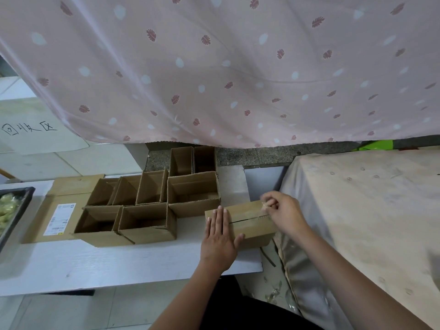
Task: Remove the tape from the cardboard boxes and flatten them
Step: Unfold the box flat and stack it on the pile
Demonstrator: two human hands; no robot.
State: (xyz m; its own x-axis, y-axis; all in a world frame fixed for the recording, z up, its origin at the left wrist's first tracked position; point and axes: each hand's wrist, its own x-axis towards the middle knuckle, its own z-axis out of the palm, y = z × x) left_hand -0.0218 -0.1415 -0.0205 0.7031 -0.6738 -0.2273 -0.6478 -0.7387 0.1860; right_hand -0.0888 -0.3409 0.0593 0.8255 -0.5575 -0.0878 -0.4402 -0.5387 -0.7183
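Right hand [282, 211] grip on tape [263, 205], atop closed box [247, 225].

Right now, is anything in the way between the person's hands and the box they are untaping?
Nothing visible. The left hand lies flat on the closed box, and the right hand pinches the tape at its far right end.

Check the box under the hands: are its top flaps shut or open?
Shut. The box has both top flaps lying flat, meeting at a centre seam. The left hand presses flat on them while the right hand pinches clear tape at its end.
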